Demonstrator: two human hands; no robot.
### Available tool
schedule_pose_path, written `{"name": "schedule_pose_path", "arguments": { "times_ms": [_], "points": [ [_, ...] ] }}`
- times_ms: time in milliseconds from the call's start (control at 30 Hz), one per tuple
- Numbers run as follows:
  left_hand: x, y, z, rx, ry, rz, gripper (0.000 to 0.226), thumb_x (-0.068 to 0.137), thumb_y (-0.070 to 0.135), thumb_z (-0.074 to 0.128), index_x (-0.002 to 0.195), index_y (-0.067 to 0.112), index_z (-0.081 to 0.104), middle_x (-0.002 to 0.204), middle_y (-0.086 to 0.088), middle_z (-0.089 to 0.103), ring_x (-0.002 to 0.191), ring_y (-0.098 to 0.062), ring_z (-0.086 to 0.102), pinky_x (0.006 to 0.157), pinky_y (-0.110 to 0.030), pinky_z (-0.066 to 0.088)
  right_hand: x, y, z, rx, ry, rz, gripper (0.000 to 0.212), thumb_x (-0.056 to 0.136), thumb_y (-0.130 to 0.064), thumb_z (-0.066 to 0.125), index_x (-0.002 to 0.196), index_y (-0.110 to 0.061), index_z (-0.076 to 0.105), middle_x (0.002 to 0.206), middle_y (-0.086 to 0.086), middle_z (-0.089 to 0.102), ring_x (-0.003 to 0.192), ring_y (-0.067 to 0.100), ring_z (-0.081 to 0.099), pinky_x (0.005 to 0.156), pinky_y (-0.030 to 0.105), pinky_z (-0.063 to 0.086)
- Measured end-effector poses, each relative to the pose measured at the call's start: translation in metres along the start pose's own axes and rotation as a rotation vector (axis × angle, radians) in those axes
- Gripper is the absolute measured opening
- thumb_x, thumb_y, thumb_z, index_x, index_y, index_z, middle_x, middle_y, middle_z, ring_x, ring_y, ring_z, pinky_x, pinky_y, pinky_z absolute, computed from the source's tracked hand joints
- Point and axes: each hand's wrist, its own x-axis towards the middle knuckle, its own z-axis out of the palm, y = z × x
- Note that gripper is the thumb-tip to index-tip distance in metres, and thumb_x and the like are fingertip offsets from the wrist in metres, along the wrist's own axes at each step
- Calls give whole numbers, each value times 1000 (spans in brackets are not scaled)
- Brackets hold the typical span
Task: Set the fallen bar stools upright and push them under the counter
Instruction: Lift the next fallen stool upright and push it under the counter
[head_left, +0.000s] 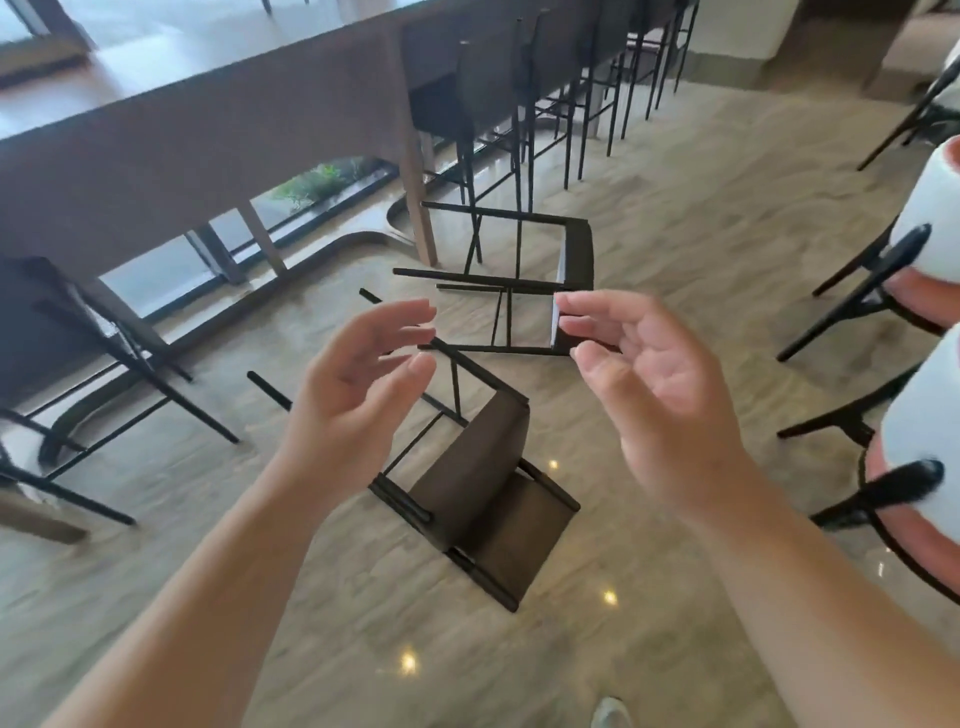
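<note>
Far stool (540, 280) partly hidden behind right hand (649, 374).

Two fallen bar stools (483, 483) (524, 280) block the floor (701, 218) before the desk (208, 135); open floor lies to their right.

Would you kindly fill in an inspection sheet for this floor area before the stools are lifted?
Surface: glossy stone-look floor, reflecting ceiling lights.
Job's things: near stool lies on its side, legs pointing toward the counter; far stool also lies on its side beyond it. Neither is under the counter yet.
Clutter: nothing seen.
Grippers: left hand and right hand are raised above the stools, fingers relaxed, holding nothing.
Cables: nothing seen.
Surroundings: upright stools tucked along the counter farther back; another stool at left; chairs with black frames at right; windows beyond the counter.
</note>
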Motion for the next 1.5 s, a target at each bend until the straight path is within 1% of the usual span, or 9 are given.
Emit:
{"name": "schedule_pose_path", "arguments": {
  "times_ms": [133,333,500,700,867,1067,1200,1300,1500],
  "points": [
    [15,-8,62,-10,31,-49,34,85,31,61,119,22,61,120,0,66,114,-20,62,96,-34,50,16,21,-63,-6,-45,19,32,85,-34,56,114,-25,64,118,-3,67,116,14,62,96,26,49],
    [31,-25,113,-72,73,-116,32,85,26,61,116,22,63,119,-3,67,114,-26,62,94,-31,49,32,54,-108,4,-89,81,29,87,-32,55,114,-26,64,114,-5,68,114,11,62,92,18,47],
    [49,-58,125,-82,76,-160,29,88,12,60,116,17,63,118,-4,68,112,-23,63,93,-28,51,46,88,-111,-35,-92,122,36,87,-35,55,117,-19,64,114,-3,68,115,15,62,94,23,49],
    [65,-115,129,-109,64,-175,33,86,24,60,117,13,63,117,-4,68,110,-22,64,94,-32,51,63,135,-99,-60,-100,177,40,87,-35,56,118,-12,64,115,-2,67,114,17,62,94,24,49],
    [75,-160,133,-89,88,-227,35,86,27,60,117,12,63,115,-2,69,110,-19,65,90,-27,51,76,186,-88,-71,-143,216,37,89,-34,56,119,-13,64,115,-3,67,113,17,62,94,26,50],
    [79,-239,149,-47,220,-325,26,90,18,60,116,12,64,113,1,70,107,-17,66,89,-26,50,96,282,-84,-43,-196,262,34,88,-31,58,116,-13,65,113,0,68,110,18,64,92,25,50],
    [73,-304,178,-11,324,-398,22,90,18,59,112,18,67,111,-1,70,106,-19,66,94,-34,51,105,359,-91,-27,-236,304,30,88,-26,59,114,-13,65,111,0,69,107,15,65,92,26,51],
    [58,-360,210,14,415,-455,22,90,18,61,111,19,68,110,0,71,106,-19,66,95,-37,51,103,426,-96,-29,-323,362,28,88,-21,59,113,-11,66,110,1,69,105,12,65,93,29,53],
    [11,-485,267,53,536,-494,21,91,16,61,110,16,68,108,2,71,104,-15,67,91,-30,52,73,572,-88,-61,-452,416,24,85,-25,61,107,-20,68,106,-6,71,102,7,65,93,28,53]
  ]
}}
